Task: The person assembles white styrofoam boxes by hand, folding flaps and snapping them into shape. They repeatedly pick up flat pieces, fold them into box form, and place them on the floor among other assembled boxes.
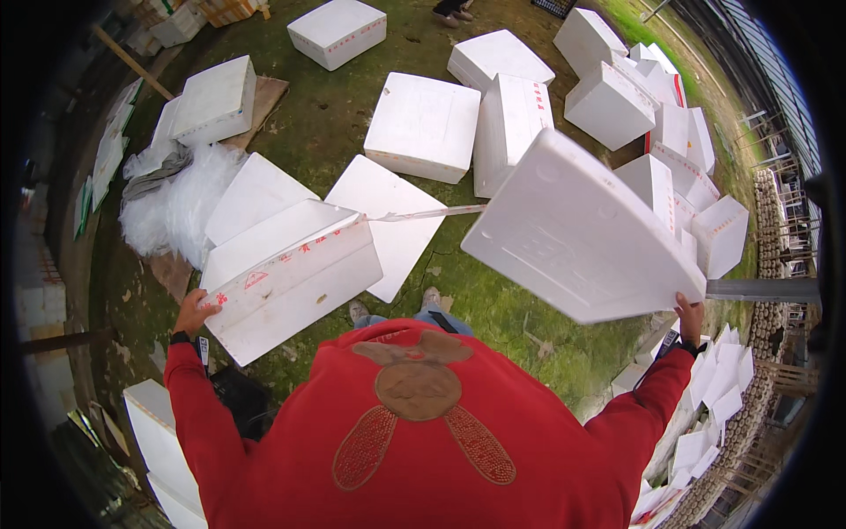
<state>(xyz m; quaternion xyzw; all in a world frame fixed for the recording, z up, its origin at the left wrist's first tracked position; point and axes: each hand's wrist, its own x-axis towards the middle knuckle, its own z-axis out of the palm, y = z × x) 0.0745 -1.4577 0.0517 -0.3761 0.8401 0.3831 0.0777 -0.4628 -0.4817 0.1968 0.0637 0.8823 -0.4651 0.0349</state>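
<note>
My left hand (196, 311) grips the near left corner of a white foam box (300, 286) with red printing. The box is tilted, and its far side is partly hidden. My right hand (690, 317) is closed on the near right corner of a large white foam lid (573, 238), which is raised and slanted. A twisted strip of tape (432, 213) stretches from the box towards the lid. Beyond the box, a flat white foam panel (401, 216) lies on the ground, with another white foam piece (260, 196) to its left.
Ahead are several closed white foam boxes (423, 123) on mossy ground. More boxes (612, 106) are heaped at the right. Crumpled clear plastic (181, 207) lies at the left. Stacked white foam pieces (705, 423) stand at the near right. A person's shoes (452, 15) show at the top.
</note>
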